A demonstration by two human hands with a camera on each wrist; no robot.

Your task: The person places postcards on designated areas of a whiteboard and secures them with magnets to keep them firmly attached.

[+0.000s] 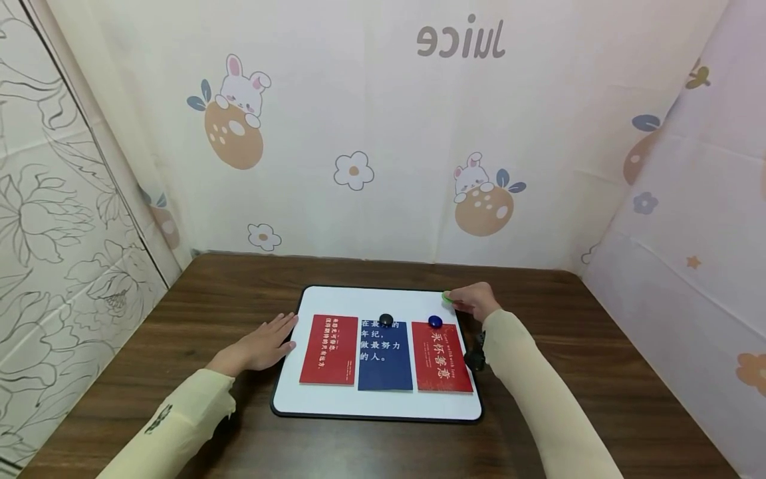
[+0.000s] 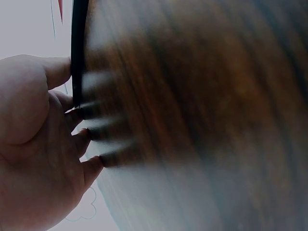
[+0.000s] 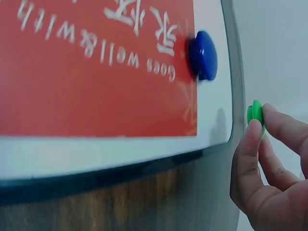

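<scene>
A white board [image 1: 335, 404] with a black rim lies on the table. My right hand [image 1: 477, 299] pinches a round green magnet [image 3: 256, 111] between thumb and fingers at the board's top right corner. On the board are a left red card [image 1: 328, 349], a middle blue card [image 1: 385, 372] and a right red card [image 1: 441, 359]. A black magnet [image 1: 385, 320] sits at the blue card's top edge, and a dark blue magnet [image 1: 435, 322] at the right card's top. My left hand [image 1: 263, 344] rests with straight fingers at the board's left edge.
The brown wooden table [image 1: 227, 293] extends around the board. Behind it hangs a pale curtain [image 1: 311, 120] printed with rabbits and flowers. A panel with line-drawn flowers [image 1: 54, 213] stands at the left, and more printed curtain [image 1: 688, 266] hangs at the right.
</scene>
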